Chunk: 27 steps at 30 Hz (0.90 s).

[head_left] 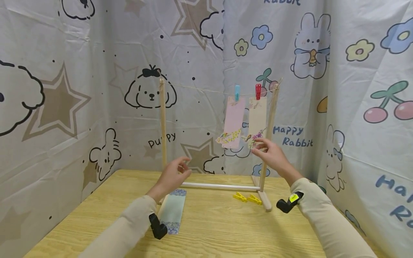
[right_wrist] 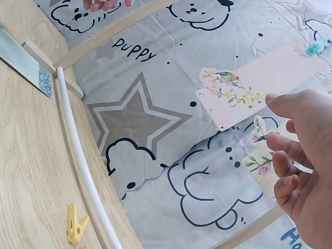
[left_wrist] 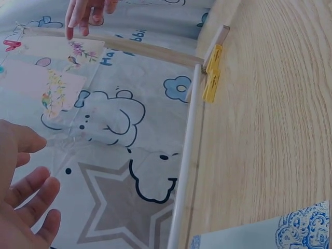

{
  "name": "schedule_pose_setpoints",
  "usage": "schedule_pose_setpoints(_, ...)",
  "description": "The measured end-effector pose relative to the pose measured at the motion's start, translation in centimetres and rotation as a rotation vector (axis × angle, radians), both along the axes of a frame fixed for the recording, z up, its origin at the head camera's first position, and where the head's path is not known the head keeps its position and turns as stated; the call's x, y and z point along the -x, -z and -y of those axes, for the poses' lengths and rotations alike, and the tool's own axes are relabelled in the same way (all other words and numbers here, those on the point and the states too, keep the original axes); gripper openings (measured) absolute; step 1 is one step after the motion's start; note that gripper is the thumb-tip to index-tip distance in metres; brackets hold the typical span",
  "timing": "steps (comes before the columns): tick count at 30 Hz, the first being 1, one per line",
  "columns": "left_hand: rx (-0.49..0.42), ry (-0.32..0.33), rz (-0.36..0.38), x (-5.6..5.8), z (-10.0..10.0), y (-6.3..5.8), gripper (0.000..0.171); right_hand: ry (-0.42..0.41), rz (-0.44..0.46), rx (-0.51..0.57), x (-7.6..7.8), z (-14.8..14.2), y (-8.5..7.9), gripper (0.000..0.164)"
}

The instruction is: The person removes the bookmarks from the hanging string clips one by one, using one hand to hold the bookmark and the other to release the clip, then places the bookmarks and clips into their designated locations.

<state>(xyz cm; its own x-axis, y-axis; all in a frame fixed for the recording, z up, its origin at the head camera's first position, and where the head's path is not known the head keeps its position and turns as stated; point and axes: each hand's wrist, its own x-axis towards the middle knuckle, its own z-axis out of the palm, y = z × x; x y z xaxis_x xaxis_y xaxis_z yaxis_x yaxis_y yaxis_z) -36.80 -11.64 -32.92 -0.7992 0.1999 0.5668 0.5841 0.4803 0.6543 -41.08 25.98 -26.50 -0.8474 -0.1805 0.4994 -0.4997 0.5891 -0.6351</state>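
A cream bookmark-like card (head_left: 257, 116) with printed flowers and a bird hangs from the line under a red clothespin (head_left: 258, 91). Beside it, a light blue clothespin (head_left: 237, 92) holds a pink card (head_left: 234, 116) with yellow blossoms. My right hand (head_left: 272, 156) is at the cream card's lower end, fingers loosely bent, fingertips overlapping its edge in the head view. Raised left of the pink card, my left hand (head_left: 172, 175) holds nothing, its fingers spread and slightly bent in the left wrist view. Below it a pale green card (head_left: 174, 211) with blue patterned ends lies on the table.
The string (head_left: 196, 88) runs between two wooden posts (head_left: 163, 125), joined low down by a white rod (head_left: 219, 186). Two yellow clothespins (head_left: 240, 196) lie near the right foot (head_left: 265, 201) of the stand. Printed curtains (head_left: 190, 118) surround the wooden table (head_left: 219, 229).
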Motion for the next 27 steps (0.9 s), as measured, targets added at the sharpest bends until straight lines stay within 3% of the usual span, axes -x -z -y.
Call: schedule_pose_setpoints(27,-0.056,-0.015,0.038,2.7,-2.8,-3.4,0.048,-0.052,-0.044,0.137,0.1,1.2,-4.9,0.061)
